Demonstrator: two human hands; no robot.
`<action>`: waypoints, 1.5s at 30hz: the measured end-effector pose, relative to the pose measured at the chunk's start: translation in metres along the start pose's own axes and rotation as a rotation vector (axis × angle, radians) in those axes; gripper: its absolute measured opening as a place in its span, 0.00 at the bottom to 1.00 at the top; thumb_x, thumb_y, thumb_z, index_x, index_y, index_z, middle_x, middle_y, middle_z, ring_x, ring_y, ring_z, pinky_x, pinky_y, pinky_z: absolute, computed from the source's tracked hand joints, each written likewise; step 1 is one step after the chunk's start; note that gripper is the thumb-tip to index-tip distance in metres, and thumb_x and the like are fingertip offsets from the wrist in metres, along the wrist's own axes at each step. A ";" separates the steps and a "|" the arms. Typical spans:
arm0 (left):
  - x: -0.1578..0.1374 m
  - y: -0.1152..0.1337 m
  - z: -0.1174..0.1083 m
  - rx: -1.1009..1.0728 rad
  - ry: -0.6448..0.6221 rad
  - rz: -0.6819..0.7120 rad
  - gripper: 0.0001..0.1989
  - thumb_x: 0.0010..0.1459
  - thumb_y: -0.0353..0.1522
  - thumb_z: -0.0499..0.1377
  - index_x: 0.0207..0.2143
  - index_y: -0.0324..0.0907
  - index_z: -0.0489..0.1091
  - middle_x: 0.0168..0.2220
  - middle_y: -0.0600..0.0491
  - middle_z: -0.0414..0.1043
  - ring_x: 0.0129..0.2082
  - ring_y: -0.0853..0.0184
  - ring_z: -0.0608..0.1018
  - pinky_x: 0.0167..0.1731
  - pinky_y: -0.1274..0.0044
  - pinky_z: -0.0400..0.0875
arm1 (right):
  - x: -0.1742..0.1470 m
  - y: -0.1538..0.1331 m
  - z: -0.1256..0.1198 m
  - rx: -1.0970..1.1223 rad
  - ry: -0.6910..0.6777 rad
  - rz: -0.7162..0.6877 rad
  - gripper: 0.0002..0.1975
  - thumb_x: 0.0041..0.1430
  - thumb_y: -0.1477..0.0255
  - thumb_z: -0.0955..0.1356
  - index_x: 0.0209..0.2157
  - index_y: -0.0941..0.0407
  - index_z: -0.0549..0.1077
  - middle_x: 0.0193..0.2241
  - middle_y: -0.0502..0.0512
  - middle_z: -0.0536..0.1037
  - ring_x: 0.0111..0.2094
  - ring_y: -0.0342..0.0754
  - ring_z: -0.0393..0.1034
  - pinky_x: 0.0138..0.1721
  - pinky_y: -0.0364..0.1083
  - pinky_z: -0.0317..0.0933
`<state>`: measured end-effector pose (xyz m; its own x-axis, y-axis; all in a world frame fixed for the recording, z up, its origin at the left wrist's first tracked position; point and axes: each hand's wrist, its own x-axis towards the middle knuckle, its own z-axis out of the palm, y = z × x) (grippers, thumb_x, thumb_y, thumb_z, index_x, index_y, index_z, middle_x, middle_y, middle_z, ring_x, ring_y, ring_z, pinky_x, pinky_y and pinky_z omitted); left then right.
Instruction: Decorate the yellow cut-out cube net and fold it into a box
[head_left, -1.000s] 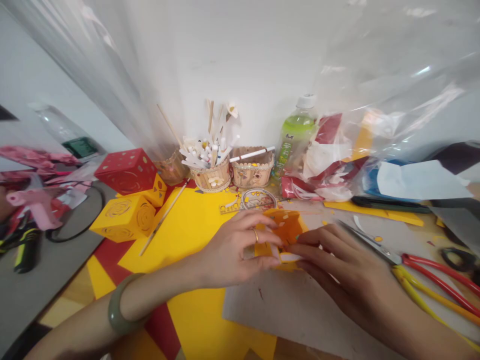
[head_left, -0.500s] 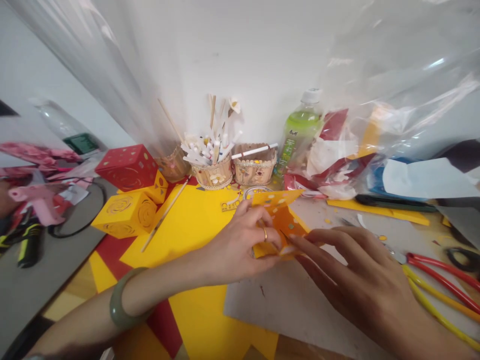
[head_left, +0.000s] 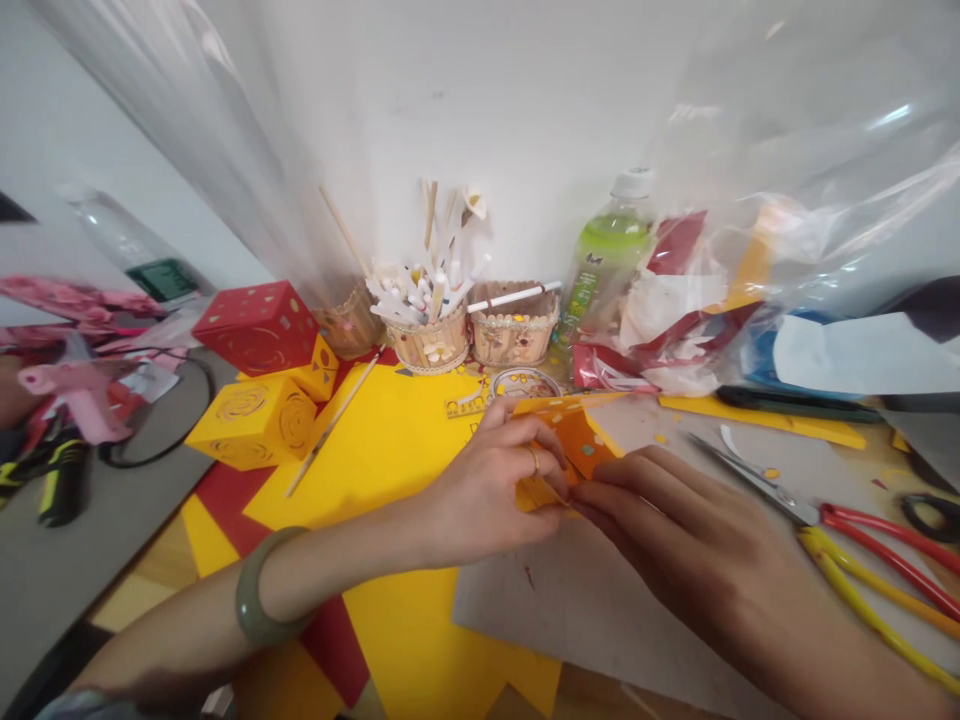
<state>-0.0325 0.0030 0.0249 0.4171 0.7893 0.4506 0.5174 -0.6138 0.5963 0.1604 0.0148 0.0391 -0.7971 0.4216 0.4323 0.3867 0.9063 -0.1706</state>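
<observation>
A folded yellow-orange paper box [head_left: 589, 452] with small cut-out shapes is between my two hands, above the grey board [head_left: 517, 600]. My left hand [head_left: 499, 485], with a ring and a green bangle on its wrist, has its fingers wrapped round the box's left side. At the lower right edge, my right hand [head_left: 690, 520] pinches the paper between thumb and fingers. Part of the box is hidden behind the fingers. Below my left arm lie yellow paper sheets [head_left: 397, 460]. Scissors with red handles [head_left: 862, 530] lie to the right of my right hand, beside yellow-handled ones [head_left: 840, 575].
At left stand a red paper box [head_left: 255, 325] and a yellow paper box [head_left: 251, 425], near a pink glue gun [head_left: 79, 395]. Along the wall are a basket of white pens [head_left: 431, 340], another basket [head_left: 514, 335] and a green drink bottle [head_left: 611, 250]. Plastic-wrapped scraps [head_left: 675, 340] sit at right.
My right fingers have drawn closer together and pinch the paper edge nearer my left hand. The box has tilted slightly. The scissors' blades are now more visible.
</observation>
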 end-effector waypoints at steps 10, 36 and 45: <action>0.001 -0.002 0.001 -0.027 0.016 -0.011 0.06 0.47 0.26 0.62 0.24 0.40 0.66 0.32 0.54 0.70 0.35 0.67 0.72 0.47 0.68 0.55 | 0.006 0.002 0.005 0.014 0.035 0.007 0.08 0.60 0.78 0.61 0.34 0.59 0.71 0.30 0.56 0.71 0.30 0.47 0.65 0.27 0.46 0.60; 0.002 0.002 -0.001 -0.020 -0.021 -0.027 0.05 0.48 0.26 0.61 0.24 0.39 0.67 0.32 0.53 0.69 0.35 0.68 0.72 0.46 0.69 0.57 | -0.009 0.045 -0.016 -0.355 0.277 0.242 0.06 0.57 0.73 0.62 0.28 0.55 0.68 0.28 0.56 0.73 0.30 0.50 0.68 0.31 0.47 0.61; 0.000 0.001 0.000 -0.067 -0.018 -0.034 0.07 0.49 0.26 0.59 0.32 0.40 0.64 0.37 0.49 0.69 0.43 0.63 0.69 0.46 0.68 0.61 | -0.035 0.069 -0.037 -0.473 0.139 0.571 0.14 0.58 0.67 0.57 0.38 0.54 0.70 0.37 0.60 0.77 0.33 0.56 0.72 0.29 0.51 0.64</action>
<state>-0.0322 0.0023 0.0251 0.4133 0.8091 0.4178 0.4810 -0.5835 0.6543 0.2321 0.0613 0.0446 -0.3591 0.7860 0.5033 0.9052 0.4246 -0.0171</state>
